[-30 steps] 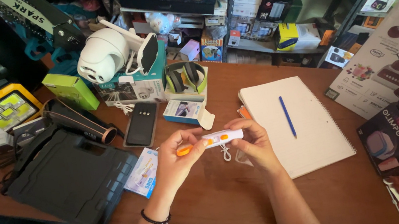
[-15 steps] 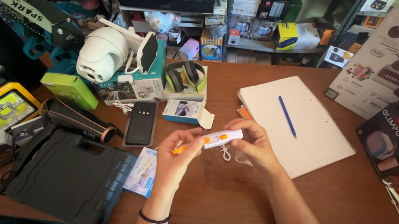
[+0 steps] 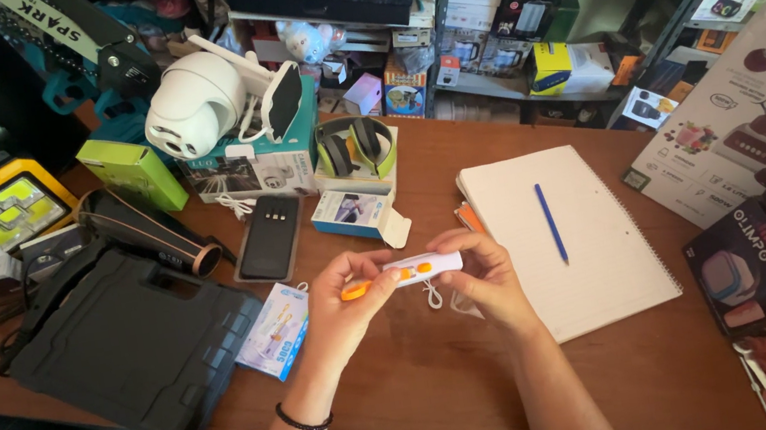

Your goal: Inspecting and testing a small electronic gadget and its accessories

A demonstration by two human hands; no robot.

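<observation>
Both my hands hold a small white stick-shaped gadget (image 3: 421, 269) with orange buttons, an orange tip and a short white loop cord, level above the brown wooden table (image 3: 429, 390). My left hand (image 3: 340, 302) pinches the orange end. My right hand (image 3: 478, 277) grips the white end. A black band circles my left wrist. Just left of my left hand lies a small light-blue box (image 3: 276, 330).
A black hard case (image 3: 134, 343) lies left, a black phone (image 3: 270, 237) and a small blue-white box (image 3: 358, 214) beyond my hands. An open white notebook (image 3: 569, 238) with a blue pen (image 3: 551, 222) lies right. Cartons, a white dome camera (image 3: 194, 102), green headphones (image 3: 354, 143) and shelves crowd the back.
</observation>
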